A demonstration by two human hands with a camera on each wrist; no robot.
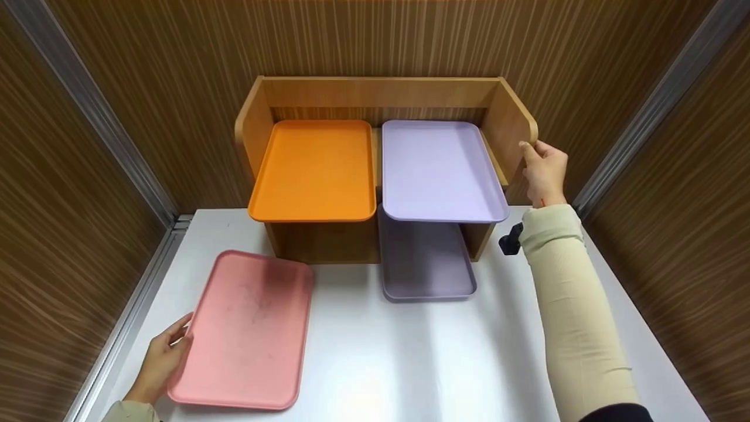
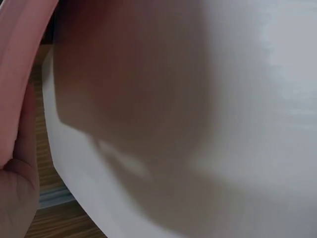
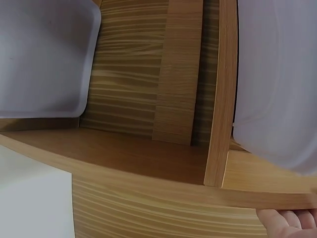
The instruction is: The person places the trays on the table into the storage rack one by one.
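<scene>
My left hand point(image 1: 157, 360) grips the left edge of a pink tray point(image 1: 246, 334), thumb on its upper side. In the left wrist view the pink tray point(image 2: 22, 59) is lifted off the table, its shadow below. At the right, my right hand point(image 1: 546, 170) pinches the front edge of the side panel of a wooden shelf point(image 1: 514, 123). That hand point(image 3: 292, 223) shows only partly in the right wrist view. An orange tray point(image 1: 316, 170) and a lilac tray point(image 1: 442, 170) lie side by side on the upper level. Another lilac tray point(image 1: 428, 266) sits in the lower right compartment, sticking out in front.
The white table point(image 1: 363, 351) bears the shelf near its back. Wood-grain walls point(image 1: 375, 35) enclose the back and both sides, with metal rails point(image 1: 105, 111) at the corners. A black device point(image 1: 511, 239) is on the right wrist.
</scene>
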